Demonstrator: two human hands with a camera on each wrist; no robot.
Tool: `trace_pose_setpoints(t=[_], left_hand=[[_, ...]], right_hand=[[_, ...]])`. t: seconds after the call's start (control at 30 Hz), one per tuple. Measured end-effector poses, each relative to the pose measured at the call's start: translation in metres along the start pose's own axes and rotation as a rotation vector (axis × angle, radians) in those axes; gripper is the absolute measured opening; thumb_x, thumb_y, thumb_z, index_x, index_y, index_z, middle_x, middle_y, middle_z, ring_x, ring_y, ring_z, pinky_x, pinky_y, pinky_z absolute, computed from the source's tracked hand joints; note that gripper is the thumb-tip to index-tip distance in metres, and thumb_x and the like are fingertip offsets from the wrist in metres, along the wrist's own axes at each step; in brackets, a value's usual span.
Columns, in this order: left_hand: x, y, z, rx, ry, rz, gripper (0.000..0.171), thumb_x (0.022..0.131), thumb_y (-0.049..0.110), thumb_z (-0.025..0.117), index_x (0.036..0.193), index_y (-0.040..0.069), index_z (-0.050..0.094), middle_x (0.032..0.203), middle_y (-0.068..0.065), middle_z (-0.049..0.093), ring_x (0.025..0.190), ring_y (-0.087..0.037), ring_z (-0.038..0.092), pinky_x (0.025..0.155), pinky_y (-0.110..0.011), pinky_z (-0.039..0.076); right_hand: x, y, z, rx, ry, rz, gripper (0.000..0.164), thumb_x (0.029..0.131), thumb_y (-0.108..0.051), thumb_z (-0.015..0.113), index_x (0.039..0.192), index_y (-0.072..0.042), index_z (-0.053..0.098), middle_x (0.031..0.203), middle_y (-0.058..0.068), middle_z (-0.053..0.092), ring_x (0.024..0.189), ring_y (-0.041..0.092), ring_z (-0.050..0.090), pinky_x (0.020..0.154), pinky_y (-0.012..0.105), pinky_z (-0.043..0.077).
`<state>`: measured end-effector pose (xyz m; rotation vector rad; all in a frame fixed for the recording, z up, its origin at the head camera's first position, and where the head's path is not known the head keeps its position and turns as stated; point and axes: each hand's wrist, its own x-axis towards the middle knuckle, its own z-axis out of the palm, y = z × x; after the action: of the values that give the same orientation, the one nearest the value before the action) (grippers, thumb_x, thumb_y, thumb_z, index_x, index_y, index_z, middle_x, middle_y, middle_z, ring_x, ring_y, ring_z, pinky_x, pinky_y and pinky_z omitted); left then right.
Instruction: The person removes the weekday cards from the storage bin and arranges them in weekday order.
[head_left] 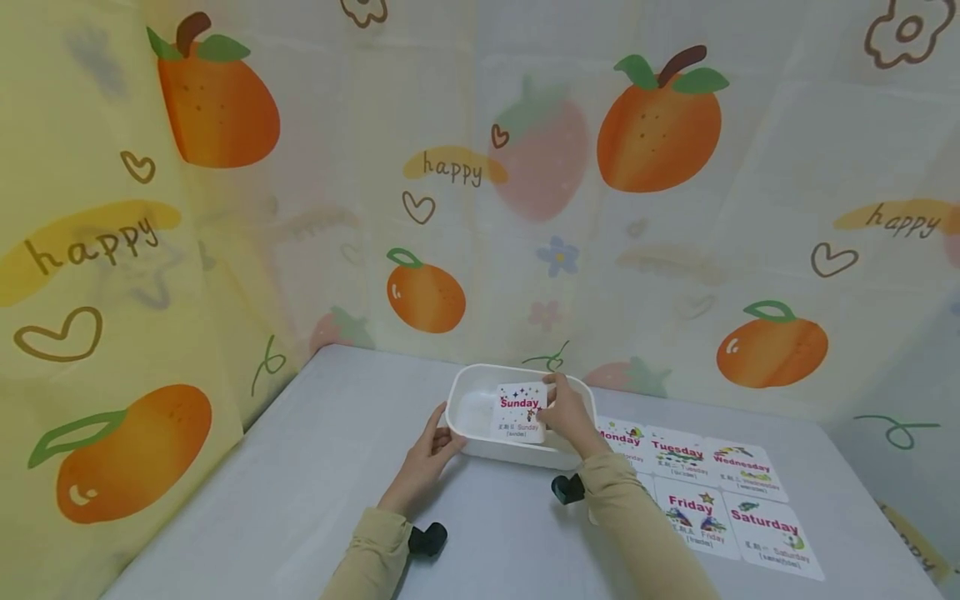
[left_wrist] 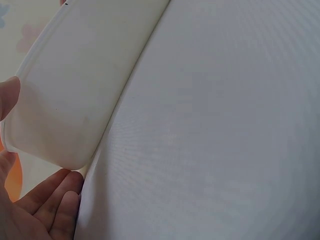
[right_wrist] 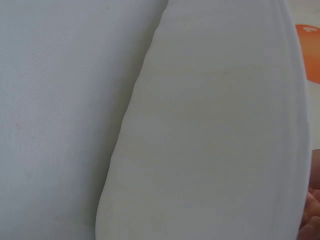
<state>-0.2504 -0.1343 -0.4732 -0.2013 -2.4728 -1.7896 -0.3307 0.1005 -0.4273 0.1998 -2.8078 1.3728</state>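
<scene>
A white rectangular plastic tub (head_left: 517, 452) stands near the back of the table. At its left end my left hand (head_left: 428, 462) grips the corner, thumb at the near rim and fingers round the side. In the left wrist view the fingers (left_wrist: 64, 192) lie against the tub's end wall, low by the table. Over the tub's inside, my right hand (head_left: 567, 417) pinches a white card (head_left: 517, 417) marked "Sunday" by its right edge. The card's printed face points toward me. The right wrist view shows the tub's side (right_wrist: 210, 125), with part of the hand behind its rim.
Right of the tub lie cards in two rows: Monday (head_left: 622, 438), Tuesday (head_left: 678, 452), Wednesday (head_left: 742, 471), Friday (head_left: 693, 525) and Saturday (head_left: 768, 533). The right forearm covers part of the rows. A fruit-printed curtain (head_left: 540, 250) hangs behind the table (head_left: 315, 467).
</scene>
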Motion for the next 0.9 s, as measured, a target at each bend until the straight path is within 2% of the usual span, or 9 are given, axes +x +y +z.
trace_pose_setpoints(t=[0.17,0.27,0.47,0.67,0.8,0.9], left_hand=[[0.01,-0.025,0.003,0.026,0.005,-0.002,0.071,0.09,0.035,0.06,0.148,0.017,0.023,0.117,-0.015,0.052,0.106,-0.028,0.052,0.086,-0.043,0.045],[0.013,-0.031,0.003,0.043,0.009,-0.007,0.072,0.089,0.04,0.06,0.148,0.021,0.023,0.117,-0.012,0.053,0.106,-0.026,0.053,0.086,-0.041,0.046],[0.014,-0.033,0.004,0.043,0.005,-0.01,0.072,0.088,0.042,0.06,0.148,0.023,0.023,0.118,-0.012,0.053,0.107,-0.026,0.053,0.087,-0.041,0.045],[0.013,-0.03,0.004,0.043,-0.001,-0.016,0.073,0.089,0.042,0.059,0.148,0.022,0.022,0.121,-0.013,0.052,0.109,-0.028,0.052,0.088,-0.042,0.045],[0.012,-0.027,0.003,0.035,-0.005,-0.013,0.073,0.09,0.04,0.059,0.148,0.019,0.021,0.122,-0.015,0.051,0.11,-0.03,0.052,0.088,-0.044,0.045],[0.013,-0.027,0.003,0.044,-0.004,-0.018,0.073,0.09,0.04,0.059,0.148,0.02,0.021,0.122,-0.015,0.051,0.11,-0.03,0.052,0.088,-0.044,0.045]], right_hand=[[-0.008,0.003,-0.006,0.126,0.02,0.011,0.061,0.076,0.012,0.064,0.13,0.002,0.038,0.097,0.018,0.05,0.067,0.022,0.06,0.059,0.028,0.053],[-0.013,0.005,-0.01,0.181,0.05,0.025,0.061,0.078,0.01,0.064,0.132,0.001,0.037,0.102,0.021,0.05,0.066,0.023,0.062,0.061,0.03,0.054],[-0.024,0.011,-0.019,0.265,0.102,0.051,0.063,0.08,0.005,0.065,0.135,-0.004,0.035,0.108,0.021,0.05,0.073,0.025,0.065,0.064,0.032,0.054],[-0.044,0.011,-0.031,0.354,0.141,0.009,0.061,0.082,0.005,0.064,0.135,-0.004,0.034,0.105,0.02,0.051,0.084,0.028,0.064,0.067,0.031,0.054],[-0.059,0.01,-0.039,0.399,0.137,-0.024,0.061,0.083,0.003,0.064,0.135,-0.005,0.034,0.105,0.02,0.051,0.084,0.028,0.064,0.069,0.032,0.054],[-0.071,0.012,-0.044,0.401,0.127,-0.017,0.061,0.084,0.001,0.064,0.136,-0.007,0.033,0.105,0.018,0.051,0.084,0.026,0.065,0.069,0.033,0.054]])
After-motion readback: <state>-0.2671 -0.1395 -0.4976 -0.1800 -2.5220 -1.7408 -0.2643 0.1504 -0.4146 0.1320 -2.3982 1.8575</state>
